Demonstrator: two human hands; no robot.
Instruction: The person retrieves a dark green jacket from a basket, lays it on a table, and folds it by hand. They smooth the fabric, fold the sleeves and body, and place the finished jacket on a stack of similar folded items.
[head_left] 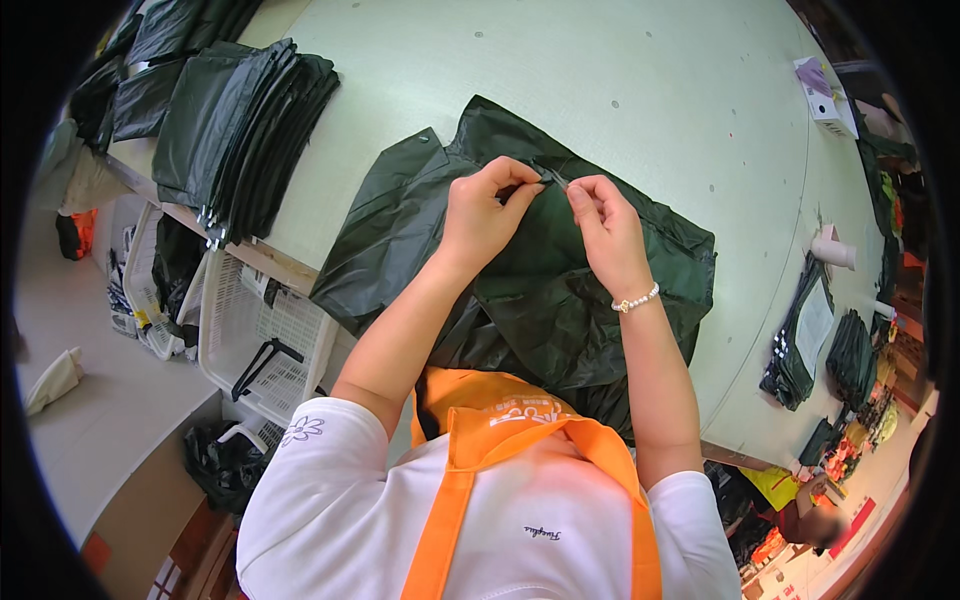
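Note:
A dark green garment (545, 270) of thin shiny fabric lies spread on the pale green table (620, 90) and hangs over its near edge. My left hand (485, 212) and my right hand (605, 232) both pinch the fabric near its upper middle. Between the fingertips sits a small grey metal piece (555, 178), perhaps a zipper pull. My right wrist wears a bead bracelet (636, 298).
A stack of folded dark green garments (240, 125) lies at the table's left edge, more beyond it. White plastic baskets (262, 335) stand on the floor at left. A white box (822, 95), a pale cup (832, 250) and dark folded piles (810, 340) sit at right.

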